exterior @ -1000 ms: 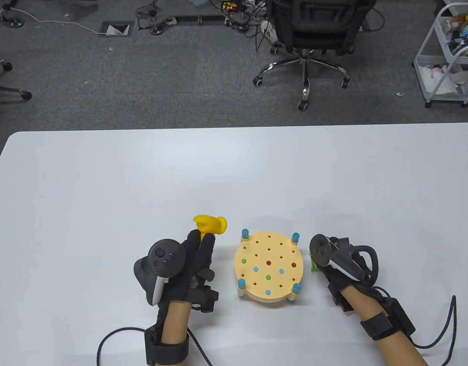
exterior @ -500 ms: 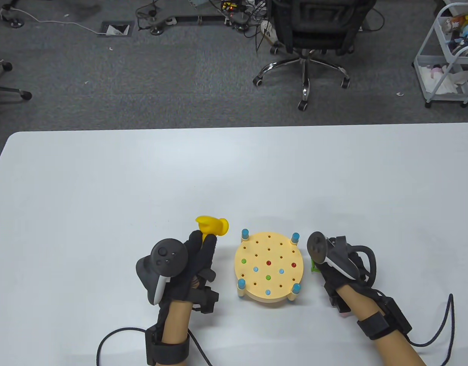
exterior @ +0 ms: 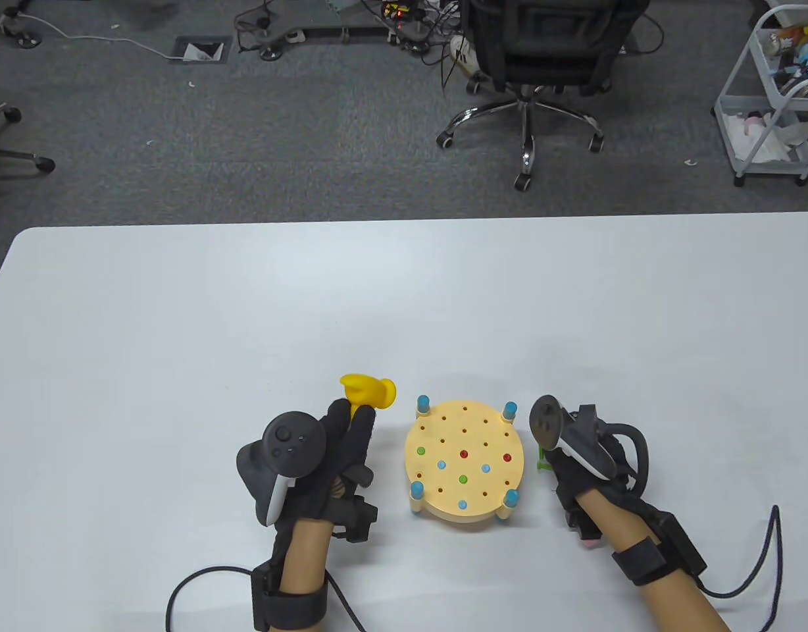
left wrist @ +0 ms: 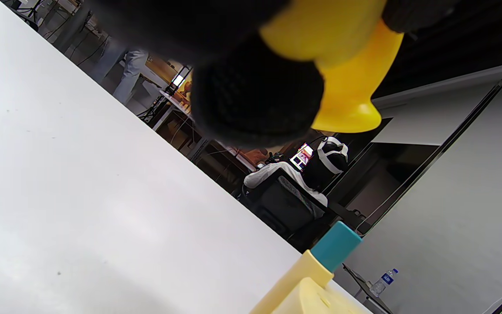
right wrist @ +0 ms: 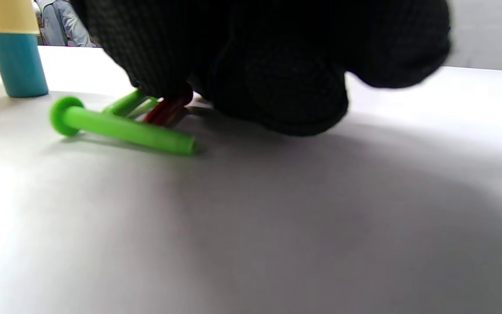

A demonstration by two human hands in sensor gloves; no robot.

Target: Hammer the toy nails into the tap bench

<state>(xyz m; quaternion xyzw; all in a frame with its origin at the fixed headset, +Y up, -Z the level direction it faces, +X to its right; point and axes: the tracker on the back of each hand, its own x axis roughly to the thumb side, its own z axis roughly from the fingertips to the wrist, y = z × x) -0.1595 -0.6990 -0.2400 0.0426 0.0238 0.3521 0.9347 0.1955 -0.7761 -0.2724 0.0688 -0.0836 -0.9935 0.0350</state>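
Note:
The round cream tap bench (exterior: pixel 464 461) stands on blue legs near the table's front, with several coloured nail heads in its holes. My left hand (exterior: pixel 341 447) grips the yellow toy hammer (exterior: pixel 369 389), its head sticking out past my fingers; the hammer also shows in the left wrist view (left wrist: pixel 342 83). My right hand (exterior: pixel 562 471) rests on the table just right of the bench, over loose nails. In the right wrist view a green nail (right wrist: pixel 120 128) lies flat on the table, and a second green nail and a red nail (right wrist: pixel 168 109) lie under my fingers (right wrist: pixel 277 87).
The white table (exterior: pixel 246 316) stretches away behind the bench. An office chair (exterior: pixel 542 59) and a white cart (exterior: pixel 772 99) stand on the floor beyond the far edge. Glove cables trail at the front edge.
My right hand has shifted slightly left toward the bench, over the loose nails. My left hand and the hammer have barely moved.

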